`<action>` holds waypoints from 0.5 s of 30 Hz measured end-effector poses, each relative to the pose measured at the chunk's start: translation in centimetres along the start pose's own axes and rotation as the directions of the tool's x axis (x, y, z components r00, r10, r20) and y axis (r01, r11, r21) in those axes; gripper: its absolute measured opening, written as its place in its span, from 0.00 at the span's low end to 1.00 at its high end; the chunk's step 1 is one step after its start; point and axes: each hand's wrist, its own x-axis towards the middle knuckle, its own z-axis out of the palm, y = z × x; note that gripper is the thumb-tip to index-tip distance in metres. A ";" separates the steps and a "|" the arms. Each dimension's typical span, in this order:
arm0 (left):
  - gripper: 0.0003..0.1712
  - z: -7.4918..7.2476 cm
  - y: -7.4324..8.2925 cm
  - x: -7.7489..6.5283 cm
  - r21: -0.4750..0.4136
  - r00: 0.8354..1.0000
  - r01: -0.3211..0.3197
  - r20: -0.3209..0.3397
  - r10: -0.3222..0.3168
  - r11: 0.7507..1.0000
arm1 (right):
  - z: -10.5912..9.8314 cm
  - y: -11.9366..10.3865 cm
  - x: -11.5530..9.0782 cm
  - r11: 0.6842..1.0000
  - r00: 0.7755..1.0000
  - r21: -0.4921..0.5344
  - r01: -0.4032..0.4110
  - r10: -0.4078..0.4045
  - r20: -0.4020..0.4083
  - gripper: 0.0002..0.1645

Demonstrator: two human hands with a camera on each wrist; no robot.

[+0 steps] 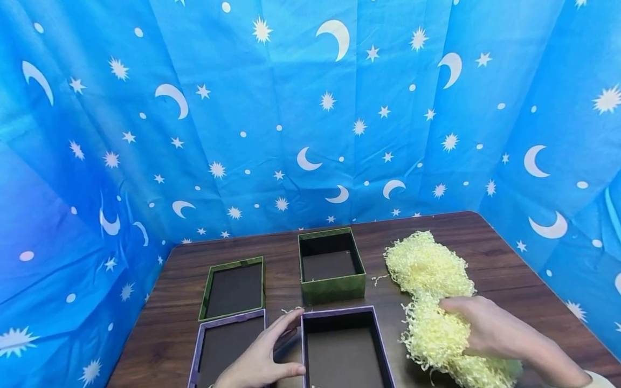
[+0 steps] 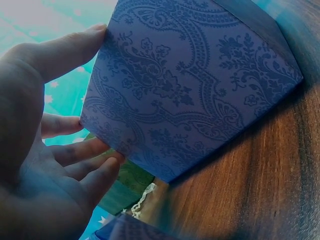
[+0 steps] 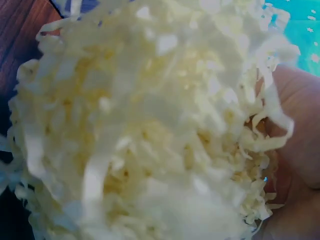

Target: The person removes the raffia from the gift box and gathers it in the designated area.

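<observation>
My right hand [image 1: 497,326] grips a clump of pale yellow crinkled paper shreds [image 1: 434,331]; its fingertips are hidden in the strands. In the right wrist view the shreds [image 3: 145,130] fill most of the frame, beside part of the hand [image 3: 295,135]. My left hand [image 1: 264,355] touches the left side of an open purple box [image 1: 385,353] near its far corner, thumb and fingers spread apart. The left wrist view shows the box's patterned side wall [image 2: 185,85], with the left hand's [image 2: 55,160] fingertips at its edges. The box's dark floor is bare apart from a tiny shred.
Behind the purple box stands an open green box [image 1: 335,288]. A shallow green lid [image 1: 233,291] and a shallow purple lid [image 1: 228,350] lie to the left. More yellow shreds [image 1: 427,264] are heaped at the right of the wooden table [image 1: 160,318]. Blue star-printed cloth [image 1: 271,108] surrounds it.
</observation>
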 end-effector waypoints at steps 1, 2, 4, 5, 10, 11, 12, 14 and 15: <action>0.51 0.0 0.0 0.0 -0.003 1.000 -0.002 0.000 0.002 1.000 | 0.0 0.1 0.0 1.000 1.000 0.010 0.003 -0.003 0.001 0.37; 0.51 0.1 -0.1 0.0 -0.008 1.000 -0.003 0.000 0.003 1.000 | 0.0 0.2 -0.1 1.000 1.000 0.021 0.012 -0.012 0.002 0.37; 0.51 0.2 -0.1 0.0 -0.016 1.000 -0.009 0.002 0.009 1.000 | 0.1 0.5 -0.3 0.999 1.000 0.030 0.021 -0.021 0.002 0.37; 0.51 0.3 -0.2 0.0 -0.017 1.000 -0.018 0.002 0.018 1.000 | 0.1 0.6 -0.4 0.999 1.000 0.028 0.020 -0.020 0.004 0.37; 0.51 0.4 -0.2 0.0 -0.019 0.998 -0.055 0.008 0.055 0.998 | 0.1 1.3 -1.8 0.997 0.995 -0.006 -0.072 0.072 0.063 0.41; 0.51 0.4 -0.2 0.0 -0.015 0.998 -0.061 0.006 0.061 0.998 | 0.2 1.4 -2.0 0.996 0.993 -0.011 -0.094 0.095 0.075 0.42; 0.51 0.3 -0.2 0.0 -0.012 0.998 -0.063 0.002 0.063 0.998 | 0.2 1.5 -2.1 0.994 0.990 -0.017 -0.109 0.110 0.084 0.43; 0.51 0.2 -0.2 -0.1 0.010 0.997 -0.079 -0.015 0.080 0.997 | 0.4 1.6 -2.3 0.991 0.986 -0.010 -0.132 0.132 0.098 0.43; 0.52 0.2 -0.2 -0.1 0.016 0.997 -0.080 -0.022 0.080 0.997 | 0.4 1.7 -2.4 0.991 0.986 -0.011 -0.135 0.136 0.101 0.43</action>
